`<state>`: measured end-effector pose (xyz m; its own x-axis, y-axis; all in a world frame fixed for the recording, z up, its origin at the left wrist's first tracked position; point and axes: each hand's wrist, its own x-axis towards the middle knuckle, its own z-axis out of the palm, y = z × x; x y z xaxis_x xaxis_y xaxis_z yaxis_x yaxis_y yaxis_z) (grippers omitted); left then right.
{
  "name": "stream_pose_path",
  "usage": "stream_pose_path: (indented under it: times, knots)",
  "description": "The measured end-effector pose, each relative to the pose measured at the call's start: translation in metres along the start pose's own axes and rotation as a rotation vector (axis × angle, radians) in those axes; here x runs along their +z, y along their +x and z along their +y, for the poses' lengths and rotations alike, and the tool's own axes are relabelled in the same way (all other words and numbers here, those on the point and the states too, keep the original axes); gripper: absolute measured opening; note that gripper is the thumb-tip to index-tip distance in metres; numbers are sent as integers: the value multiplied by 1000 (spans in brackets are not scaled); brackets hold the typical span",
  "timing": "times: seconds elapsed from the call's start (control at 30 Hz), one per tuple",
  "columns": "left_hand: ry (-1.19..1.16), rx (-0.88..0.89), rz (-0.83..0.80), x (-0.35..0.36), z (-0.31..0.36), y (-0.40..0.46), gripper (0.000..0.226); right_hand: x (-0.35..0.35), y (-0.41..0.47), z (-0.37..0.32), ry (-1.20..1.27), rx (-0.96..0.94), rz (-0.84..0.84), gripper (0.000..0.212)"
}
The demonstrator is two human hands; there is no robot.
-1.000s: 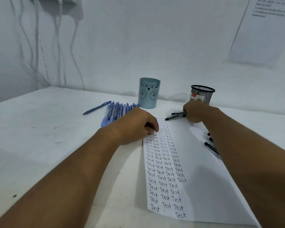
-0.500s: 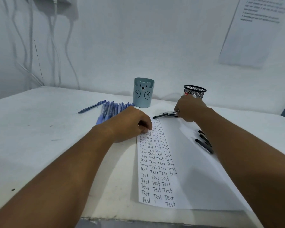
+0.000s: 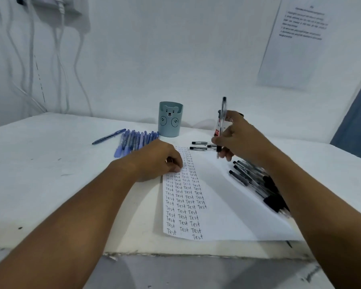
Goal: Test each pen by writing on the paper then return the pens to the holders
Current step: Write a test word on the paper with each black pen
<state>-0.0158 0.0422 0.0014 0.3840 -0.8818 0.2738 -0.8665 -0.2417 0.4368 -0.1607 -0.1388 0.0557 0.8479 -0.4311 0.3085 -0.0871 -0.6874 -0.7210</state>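
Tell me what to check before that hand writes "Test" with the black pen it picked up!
1. Pen in hand: the right hand holds a black pen almost upright. Ok.
2. Cap off: the pen is blurred. Cannot tell.
3. Paper held steady: the left hand rests on the paper at its left edge. Ok.
4. Room to write: the right part of the paper is blank beside the "Test" columns. Ok.
5. Tip on the paper: the pen is above it, not yet touching. Not ok.
6. Holder ready for afterwards: the mesh holder is mostly hidden behind the hand. Cannot tell.
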Motion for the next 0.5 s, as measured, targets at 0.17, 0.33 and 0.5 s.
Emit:
stream_pose_path:
  times: [0.17, 0.33, 0.5]
  knots:
    - [15, 32, -11, 5, 4, 0, 10, 20, -27, 24, 520, 78, -25, 97]
    - [-2, 40, -15, 6, 1, 0, 9, 21, -30, 28, 623, 61, 16, 82]
    - [-3, 37, -19, 5, 0, 0, 9, 21, -31, 29, 647, 52, 17, 75]
